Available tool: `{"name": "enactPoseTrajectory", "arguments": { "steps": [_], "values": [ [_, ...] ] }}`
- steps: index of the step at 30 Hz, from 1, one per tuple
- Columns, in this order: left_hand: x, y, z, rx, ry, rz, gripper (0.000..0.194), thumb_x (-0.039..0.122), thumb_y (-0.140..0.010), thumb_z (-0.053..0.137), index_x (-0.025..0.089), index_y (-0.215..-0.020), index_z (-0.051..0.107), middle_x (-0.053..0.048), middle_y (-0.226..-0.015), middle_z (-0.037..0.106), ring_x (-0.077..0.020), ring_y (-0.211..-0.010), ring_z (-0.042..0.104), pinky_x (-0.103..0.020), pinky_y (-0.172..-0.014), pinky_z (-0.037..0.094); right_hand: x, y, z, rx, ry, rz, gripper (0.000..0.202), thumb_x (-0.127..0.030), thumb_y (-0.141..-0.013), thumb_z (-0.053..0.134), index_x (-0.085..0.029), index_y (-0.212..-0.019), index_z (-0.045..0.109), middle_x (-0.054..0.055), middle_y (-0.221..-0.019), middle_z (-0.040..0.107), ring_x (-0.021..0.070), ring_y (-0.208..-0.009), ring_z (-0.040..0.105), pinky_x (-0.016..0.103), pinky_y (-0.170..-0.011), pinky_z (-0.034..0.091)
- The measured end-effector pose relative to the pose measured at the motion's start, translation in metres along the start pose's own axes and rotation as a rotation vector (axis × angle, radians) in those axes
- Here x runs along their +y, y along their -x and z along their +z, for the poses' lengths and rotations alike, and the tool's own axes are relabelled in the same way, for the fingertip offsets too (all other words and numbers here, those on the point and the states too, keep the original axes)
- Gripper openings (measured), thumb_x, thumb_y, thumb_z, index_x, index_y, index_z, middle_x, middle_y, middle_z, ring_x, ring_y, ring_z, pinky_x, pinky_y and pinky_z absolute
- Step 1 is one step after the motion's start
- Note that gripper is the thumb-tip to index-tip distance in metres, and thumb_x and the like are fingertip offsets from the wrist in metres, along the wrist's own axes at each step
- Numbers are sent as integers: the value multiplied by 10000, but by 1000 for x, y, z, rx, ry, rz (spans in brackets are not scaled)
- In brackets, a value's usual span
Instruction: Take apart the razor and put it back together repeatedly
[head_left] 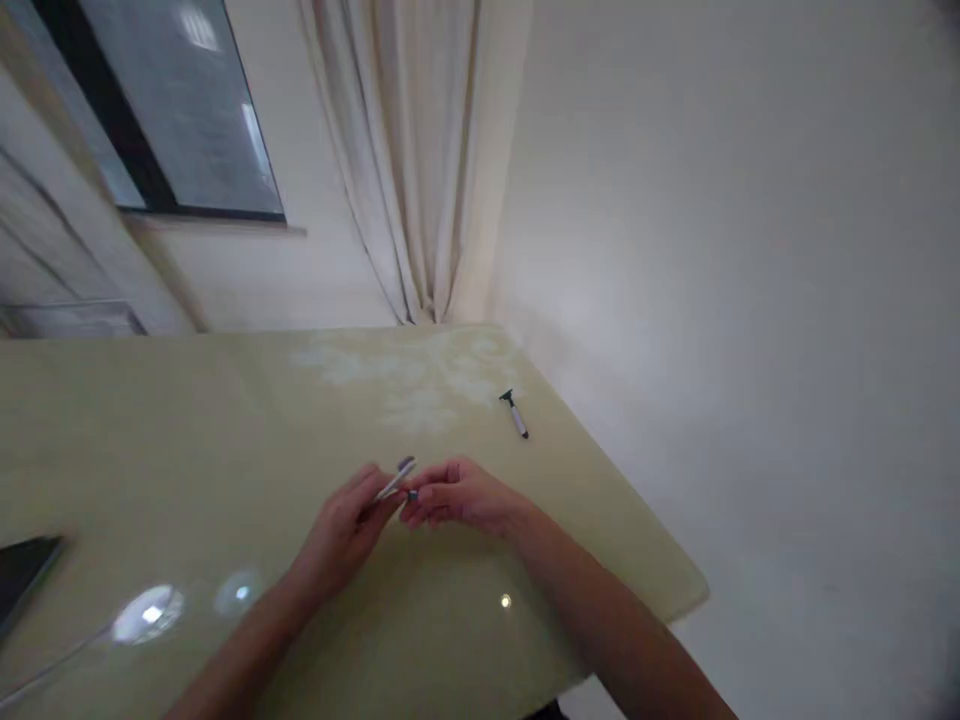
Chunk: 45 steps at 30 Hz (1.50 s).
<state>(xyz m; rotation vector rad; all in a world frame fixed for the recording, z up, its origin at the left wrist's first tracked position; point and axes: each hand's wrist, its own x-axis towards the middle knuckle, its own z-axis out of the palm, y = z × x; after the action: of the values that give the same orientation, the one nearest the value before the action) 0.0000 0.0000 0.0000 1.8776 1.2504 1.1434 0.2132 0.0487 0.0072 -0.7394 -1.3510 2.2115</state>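
Note:
Over the table's near part, my left hand (351,522) is closed around a thin whitish stick-like object (395,480) with a dark tip that points up and to the right. Close against its fingertips is my right hand (457,494), its thumb and fingers pinched on a small grey-blue piece (412,495). What this small piece is cannot be made out. Farther back on the right, a razor with a dark head and light handle (517,414) lies on the table.
The pale green glossy table (225,430) carries a dark flat object (26,575) at the left edge. Bright reflections show on its near left part. A wall (720,300) runs along the right side; a curtain (412,160) hangs behind.

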Motion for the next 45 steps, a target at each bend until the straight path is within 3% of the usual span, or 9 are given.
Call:
{"name": "enactPoseTrajectory", "arguments": {
  "steps": [3,6,11,18,23,29,33,39,45],
  "values": [
    [7,4,4,35,310,-230,353,580,-954,578,228,-974,565,44,-728,486,-116,-595,448,-211,-526,365,-5,2,-4,85,-38,-164,496,-523,-737,879,-155,-1055,786,78,-922,779,160,-824,719,259,-727,445],
    [13,8,13,-15,690,-432,460,663,-965,493,232,-815,437,89,-651,307,-78,-477,223,-172,-407,211,-5,1,-5,167,-150,-320,489,-551,-767,852,-167,-1063,785,59,-922,769,127,-820,697,235,-721,429],
    [27,12,33,-138,1002,-549,576,709,-911,555,235,-712,296,111,-597,212,-62,-466,74,-158,-369,130,3,-5,6,168,-321,-380,441,-507,-791,854,-190,-1088,780,42,-970,757,125,-881,674,231,-752,439],
    [30,14,49,-229,1042,-587,585,736,-879,578,244,-727,301,123,-550,212,-54,-432,80,-156,-352,120,8,-8,25,144,-429,-438,412,-508,-805,845,-182,-1050,791,46,-979,758,138,-847,646,253,-765,462],
    [28,21,50,-305,1023,-624,606,754,-863,583,240,-702,304,116,-539,225,-53,-424,99,-160,-343,106,4,-7,24,224,-504,-509,431,-534,-787,852,-180,-1029,799,41,-961,754,134,-860,634,242,-755,464],
    [38,13,49,-221,1050,-603,624,760,-833,617,243,-706,292,125,-538,200,-51,-427,76,-160,-352,123,5,-8,28,148,-532,-406,496,-548,-754,871,-158,-1051,797,34,-900,744,127,-786,616,241,-725,464],
    [39,17,52,-267,1028,-650,644,778,-813,623,243,-694,285,125,-527,208,-47,-415,83,-162,-345,106,5,-10,27,224,-570,-486,477,-538,-733,888,-157,-1008,801,46,-950,750,129,-832,627,236,-744,465],
    [39,18,57,-220,1040,-629,634,780,-822,610,244,-702,294,127,-525,207,-48,-419,71,-161,-345,110,9,-12,29,202,-545,-383,535,-580,-725,875,-153,-1037,793,46,-882,738,136,-770,628,246,-693,468],
    [43,12,52,-257,1089,-637,623,757,-845,604,246,-709,275,127,-530,176,-53,-425,54,-161,-350,105,7,-13,29,257,-566,-465,465,-536,-753,872,-156,-1007,788,58,-948,748,149,-838,634,259,-766,474]
  ]
}}
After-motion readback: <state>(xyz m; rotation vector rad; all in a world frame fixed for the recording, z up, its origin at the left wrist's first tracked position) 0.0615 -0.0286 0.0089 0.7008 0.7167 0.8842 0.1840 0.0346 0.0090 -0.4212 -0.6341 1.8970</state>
